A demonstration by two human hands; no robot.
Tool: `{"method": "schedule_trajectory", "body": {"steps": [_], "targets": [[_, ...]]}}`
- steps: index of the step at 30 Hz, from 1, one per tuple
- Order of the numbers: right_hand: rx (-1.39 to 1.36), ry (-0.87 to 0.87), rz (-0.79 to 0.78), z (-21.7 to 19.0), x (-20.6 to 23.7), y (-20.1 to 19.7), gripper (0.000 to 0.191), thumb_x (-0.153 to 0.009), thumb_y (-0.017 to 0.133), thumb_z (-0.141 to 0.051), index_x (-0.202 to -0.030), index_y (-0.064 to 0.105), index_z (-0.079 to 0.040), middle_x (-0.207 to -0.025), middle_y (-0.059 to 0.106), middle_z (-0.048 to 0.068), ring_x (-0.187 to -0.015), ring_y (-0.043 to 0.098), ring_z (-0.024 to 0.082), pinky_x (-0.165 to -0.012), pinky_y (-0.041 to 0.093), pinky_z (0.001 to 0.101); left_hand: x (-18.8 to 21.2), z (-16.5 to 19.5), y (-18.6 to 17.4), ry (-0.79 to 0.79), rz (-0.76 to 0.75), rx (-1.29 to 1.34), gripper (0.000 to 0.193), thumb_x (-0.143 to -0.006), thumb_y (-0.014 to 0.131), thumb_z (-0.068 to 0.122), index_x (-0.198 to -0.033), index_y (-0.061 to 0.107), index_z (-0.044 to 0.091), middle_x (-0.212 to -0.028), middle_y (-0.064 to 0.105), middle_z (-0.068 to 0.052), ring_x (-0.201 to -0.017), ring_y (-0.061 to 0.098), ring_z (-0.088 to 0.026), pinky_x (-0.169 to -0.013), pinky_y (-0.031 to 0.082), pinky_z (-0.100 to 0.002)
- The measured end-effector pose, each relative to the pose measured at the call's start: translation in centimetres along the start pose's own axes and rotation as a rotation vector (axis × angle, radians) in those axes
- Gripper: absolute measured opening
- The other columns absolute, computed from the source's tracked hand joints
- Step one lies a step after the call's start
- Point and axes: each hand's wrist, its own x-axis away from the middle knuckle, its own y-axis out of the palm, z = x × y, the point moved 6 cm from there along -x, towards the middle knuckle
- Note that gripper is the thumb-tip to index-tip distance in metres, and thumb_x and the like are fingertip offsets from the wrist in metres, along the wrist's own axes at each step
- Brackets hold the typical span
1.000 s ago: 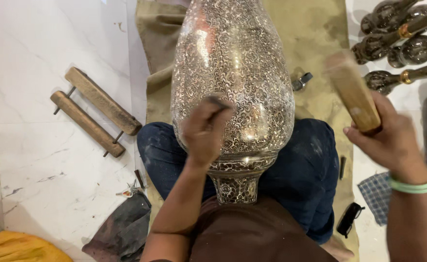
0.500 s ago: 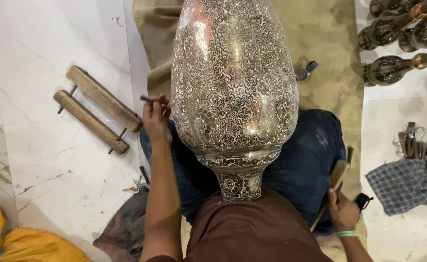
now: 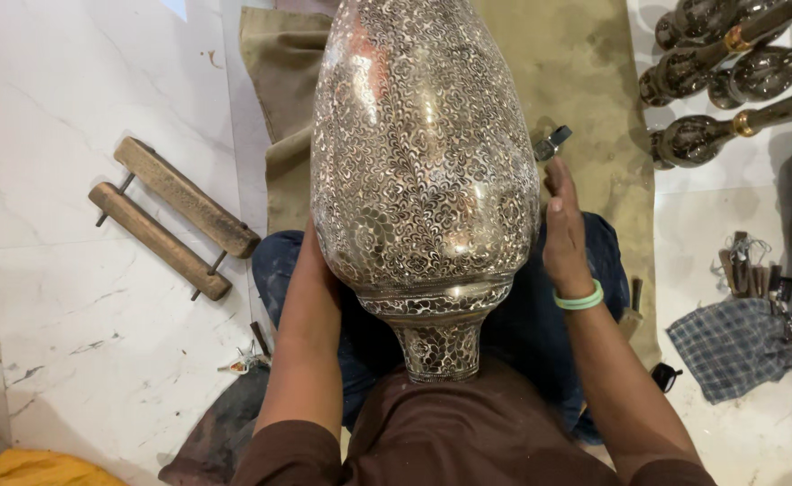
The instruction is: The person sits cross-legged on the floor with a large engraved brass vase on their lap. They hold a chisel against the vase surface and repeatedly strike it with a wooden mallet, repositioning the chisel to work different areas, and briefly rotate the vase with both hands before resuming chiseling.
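A large silver-coloured metal vase (image 3: 423, 153) covered in fine floral engraving lies across my lap, its narrow neck (image 3: 438, 346) pointing at my chest. My left hand (image 3: 310, 261) presses against the vase's left underside, mostly hidden behind the body. Flat against the vase's right side rests my right hand (image 3: 564, 225), fingers extended, with a green band on the wrist. Neither hand holds a tool. A small metal tool (image 3: 551, 142) lies on the cloth just beyond my right fingertips.
A wooden two-bar frame (image 3: 172, 216) lies on the white marble floor at left. An olive cloth (image 3: 594, 81) is spread under the vase. Several dark engraved vases (image 3: 729, 81) lie at top right. Small tools (image 3: 751, 270) and a checked cloth (image 3: 733, 346) sit at right.
My left hand has gone from holding a small tool on the vase's surface to its left underside. My right hand has lost the wooden mallet and come up flat on the vase's right side.
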Motion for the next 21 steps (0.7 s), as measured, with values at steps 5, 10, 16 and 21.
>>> {"method": "schedule_trajectory", "body": {"steps": [5,10,16,21], "targets": [[-0.212,0.086,-0.004,-0.9,-1.3,1.6,0.089,-0.107,0.035,-0.064,-0.161,0.027,0.006,-0.166,0.036,0.021,-0.155,0.035,0.031,-0.127,0.026,0.0397,0.0,-0.2,1.6,-0.057,-0.071,0.061,0.044,-0.108,0.044,0.032,-0.137,0.057,0.001,-0.126,0.067,-0.014,-0.104,0.069,-0.021,-0.09,0.059,-0.034],[-0.092,0.047,-0.022,-1.6,-1.1,1.6,0.09,-0.106,0.034,-0.066,-0.161,0.028,0.006,-0.166,0.037,0.02,-0.154,0.036,0.03,-0.126,0.026,0.039,0.1,-0.4,1.6,-0.084,-0.116,0.106,0.05,-0.108,0.04,0.038,-0.141,0.054,0.003,-0.13,0.065,-0.014,-0.109,0.069,-0.023,-0.092,0.059,-0.035],[-0.336,0.06,-0.051,-1.2,-0.9,1.5,0.09,-0.106,0.036,-0.066,-0.161,0.026,0.003,-0.165,0.037,0.019,-0.151,0.038,0.029,-0.126,0.029,0.0416,0.1,0.5,1.0,-0.033,-0.062,0.172,0.058,-0.106,0.036,0.045,-0.145,0.051,0.005,-0.136,0.063,-0.014,-0.114,0.069,-0.025,-0.096,0.06,-0.036],[-0.576,0.125,-0.049,0.3,0.1,1.4,0.084,-0.107,0.035,-0.065,-0.163,0.028,-0.002,-0.162,0.04,0.016,-0.147,0.042,0.028,-0.124,0.034,0.044,0.9,1.8,0.8,-0.054,0.006,0.132,0.065,-0.104,0.032,0.052,-0.149,0.047,0.008,-0.14,0.062,-0.013,-0.118,0.069,-0.025,-0.099,0.06,-0.036]]}}
